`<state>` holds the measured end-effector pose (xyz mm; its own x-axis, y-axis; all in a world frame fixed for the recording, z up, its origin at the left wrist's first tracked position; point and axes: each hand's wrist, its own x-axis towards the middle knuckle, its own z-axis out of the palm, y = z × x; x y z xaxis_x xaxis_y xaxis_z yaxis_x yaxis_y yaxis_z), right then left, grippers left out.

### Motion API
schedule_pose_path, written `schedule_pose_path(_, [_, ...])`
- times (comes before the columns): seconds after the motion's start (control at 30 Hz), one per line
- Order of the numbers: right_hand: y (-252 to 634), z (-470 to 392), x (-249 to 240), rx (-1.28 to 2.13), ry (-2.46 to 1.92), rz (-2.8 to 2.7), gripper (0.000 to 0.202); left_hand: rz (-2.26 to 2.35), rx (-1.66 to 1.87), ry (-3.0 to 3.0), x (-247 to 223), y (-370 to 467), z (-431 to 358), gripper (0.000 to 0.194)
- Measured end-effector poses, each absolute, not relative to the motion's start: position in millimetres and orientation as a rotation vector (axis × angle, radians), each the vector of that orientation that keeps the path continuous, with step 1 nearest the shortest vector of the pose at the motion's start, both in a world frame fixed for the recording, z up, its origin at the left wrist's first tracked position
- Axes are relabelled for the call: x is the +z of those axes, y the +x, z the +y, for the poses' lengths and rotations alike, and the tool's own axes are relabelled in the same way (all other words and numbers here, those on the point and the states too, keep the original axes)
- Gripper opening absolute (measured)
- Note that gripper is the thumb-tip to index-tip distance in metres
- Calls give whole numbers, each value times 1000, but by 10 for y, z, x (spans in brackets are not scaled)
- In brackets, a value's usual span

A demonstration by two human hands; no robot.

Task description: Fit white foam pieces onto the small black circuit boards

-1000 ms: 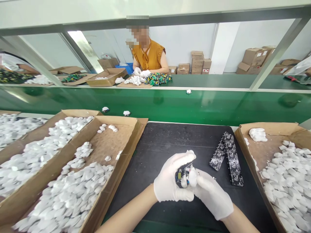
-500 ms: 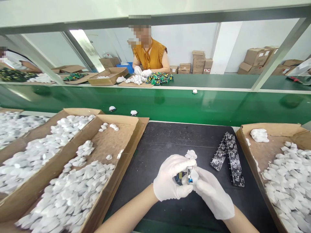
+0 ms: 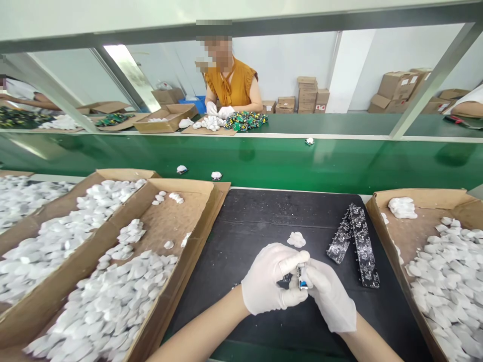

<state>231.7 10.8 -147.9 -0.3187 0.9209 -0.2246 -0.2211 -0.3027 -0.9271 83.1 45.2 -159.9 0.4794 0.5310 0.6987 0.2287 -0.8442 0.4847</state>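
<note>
My left hand, in a white glove, is closed around a small circuit board with a blue part at its lower edge. The board stands on edge between thumb and fingers; the rest is hidden by the glove. My right hand, also gloved, has its fingertips pressed together against the board's right side. A white piece at that side is mostly covered by the fingers. Just beyond my hands, a small cluster of white pieces lies on the black mat.
Panels of joined circuit boards lie right of my hands. Cardboard trays of white pieces stand left and right. Beyond the mat runs a green conveyor carrying several small assemblies. A co-worker sits across it.
My right fingers have closed in on the board, covering more of the white piece. The board has turned slightly, and both hands have shifted a little right. The assemblies on the conveyor have moved right.
</note>
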Motion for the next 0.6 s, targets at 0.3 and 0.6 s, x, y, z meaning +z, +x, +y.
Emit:
schedule_pose_path(0.3, [2284, 140, -1496, 1795, -926, -941, 41, 618, 1378, 2270, -1558, 884, 451, 50])
schedule_pose_path(0.6, [2331, 129, -1469, 1596, -1050, -1289, 37, 583, 1258, 2444, -1585, 860, 465, 56])
